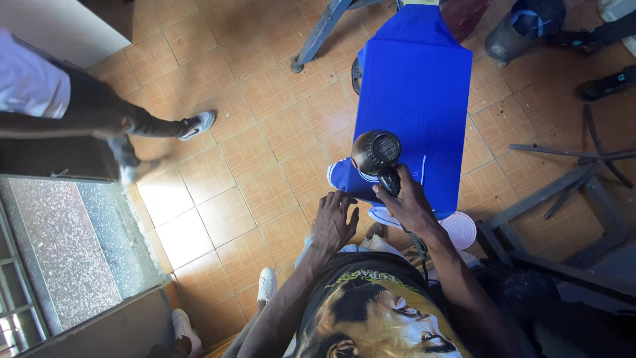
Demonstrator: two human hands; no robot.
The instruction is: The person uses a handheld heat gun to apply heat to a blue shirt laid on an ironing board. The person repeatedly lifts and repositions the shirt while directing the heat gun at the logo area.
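A bright blue shirt point(414, 99) lies stretched flat over a board in front of me, its collar end with white trim nearest my body. My right hand point(411, 205) grips the handle of a black hair dryer point(376, 154), whose round grille faces up over the shirt's near end. My left hand point(334, 222) hovers just left of the shirt's collar edge, fingers apart and holding nothing. A cord runs from the dryer down past my wrist.
Another person in dark trousers and white shoes point(197, 124) walks on the tiled floor point(265, 132) at left. A white round disc point(460, 229) sits by my right arm. Wooden frames point(570, 179) stand at right, a dark bucket point(523, 26) at top right.
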